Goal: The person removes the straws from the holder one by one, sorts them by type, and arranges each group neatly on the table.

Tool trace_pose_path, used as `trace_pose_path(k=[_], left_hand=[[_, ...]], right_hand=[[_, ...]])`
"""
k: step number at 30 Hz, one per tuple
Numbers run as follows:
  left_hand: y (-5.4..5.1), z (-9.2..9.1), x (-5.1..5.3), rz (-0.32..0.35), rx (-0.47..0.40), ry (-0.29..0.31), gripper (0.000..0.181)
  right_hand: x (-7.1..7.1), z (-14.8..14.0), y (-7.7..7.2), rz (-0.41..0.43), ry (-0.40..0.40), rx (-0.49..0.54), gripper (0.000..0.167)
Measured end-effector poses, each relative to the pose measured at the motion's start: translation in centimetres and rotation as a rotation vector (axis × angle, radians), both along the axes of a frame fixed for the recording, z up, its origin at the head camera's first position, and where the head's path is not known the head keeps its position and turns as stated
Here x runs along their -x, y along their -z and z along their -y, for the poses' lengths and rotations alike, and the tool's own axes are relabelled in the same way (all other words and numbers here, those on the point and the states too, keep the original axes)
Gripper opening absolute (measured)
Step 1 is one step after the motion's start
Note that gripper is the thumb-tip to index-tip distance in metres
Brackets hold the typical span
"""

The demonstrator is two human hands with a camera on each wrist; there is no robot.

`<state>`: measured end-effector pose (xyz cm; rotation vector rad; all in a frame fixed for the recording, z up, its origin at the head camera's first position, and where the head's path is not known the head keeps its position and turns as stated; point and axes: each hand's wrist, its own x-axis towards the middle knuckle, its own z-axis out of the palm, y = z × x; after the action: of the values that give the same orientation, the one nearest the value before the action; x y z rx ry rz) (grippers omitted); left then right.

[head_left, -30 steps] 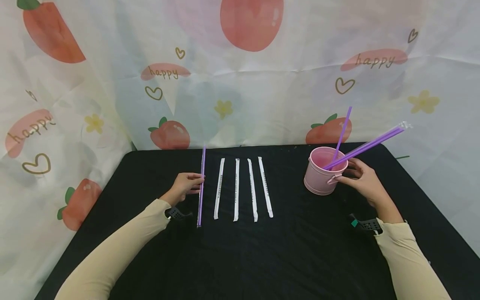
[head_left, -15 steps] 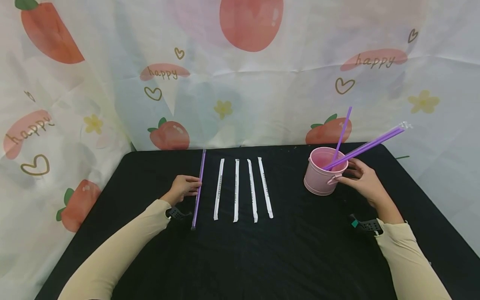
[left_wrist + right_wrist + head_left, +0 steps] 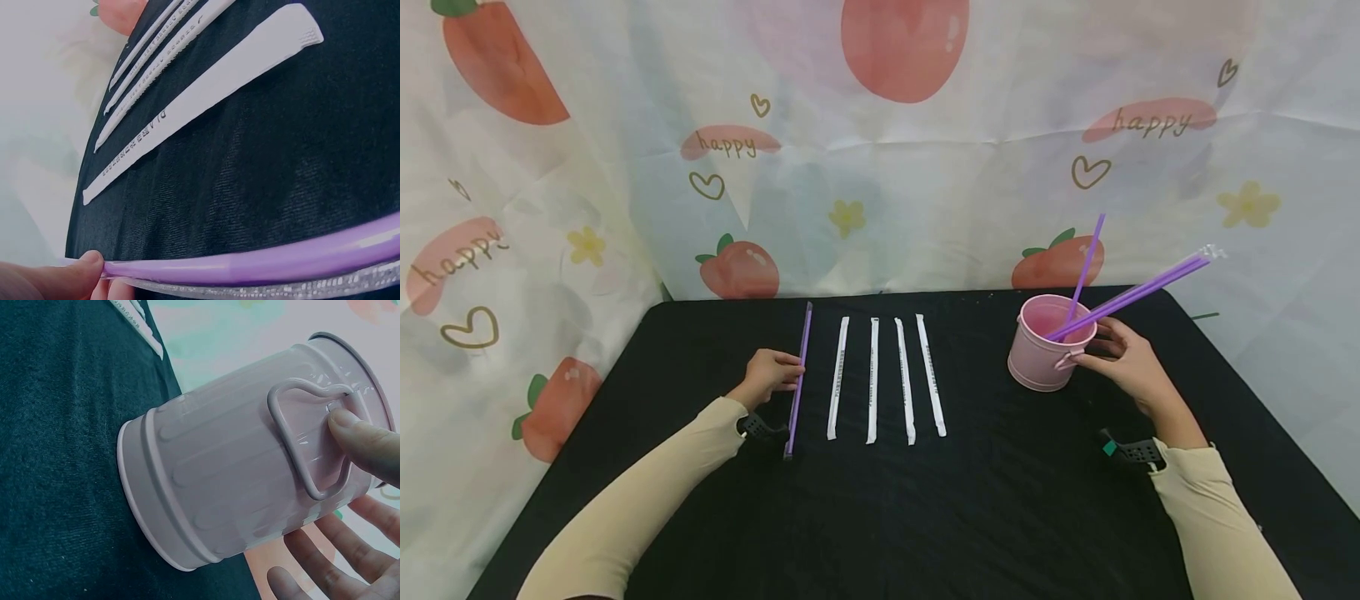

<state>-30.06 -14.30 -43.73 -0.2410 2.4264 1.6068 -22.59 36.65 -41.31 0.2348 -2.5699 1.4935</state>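
My left hand [image 3: 770, 372] pinches a purple straw [image 3: 801, 385] in a clear wrapper between thumb and fingers. In the left wrist view the straw [image 3: 262, 265] runs from the fingertips to the right edge, low over the black cloth. My right hand [image 3: 1131, 362] holds a pink bucket [image 3: 1043, 360] by its right side. The right wrist view has the thumb on the bucket [image 3: 219, 462] inside the wire handle [image 3: 294, 450], with the other fingers along its side. A few purple straws [image 3: 1138, 292] lean out of the bucket to the right, their lower ends hidden inside.
Several white paper-wrapped straws [image 3: 873, 381] lie in a row to the right of the left hand, apart from one another. Black cloth [image 3: 925, 525] covers the table. A fruit-printed curtain [image 3: 925, 192] hangs behind and along the left side.
My left hand and the purple straw have moved slightly left and down, the straw's far end dropping below the table's back edge. Over the last half second they barely shift. The right hand and bucket stay put.
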Motion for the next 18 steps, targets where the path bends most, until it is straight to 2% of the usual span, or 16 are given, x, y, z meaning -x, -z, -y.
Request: trace_pose_path(k=[9, 18], left_hand=[[0.09, -0.38, -0.2, -0.023, 0.042, -0.04, 0.022], [-0.02, -0.55, -0.46, -0.061, 0.098, -0.036, 0.019]], right_hand=[[-0.06, 0.13, -0.08, 0.003, 0.003, -0.008, 0.069], [0.06, 0.04, 0.05, -0.001, 0.007, 0.001, 0.07]])
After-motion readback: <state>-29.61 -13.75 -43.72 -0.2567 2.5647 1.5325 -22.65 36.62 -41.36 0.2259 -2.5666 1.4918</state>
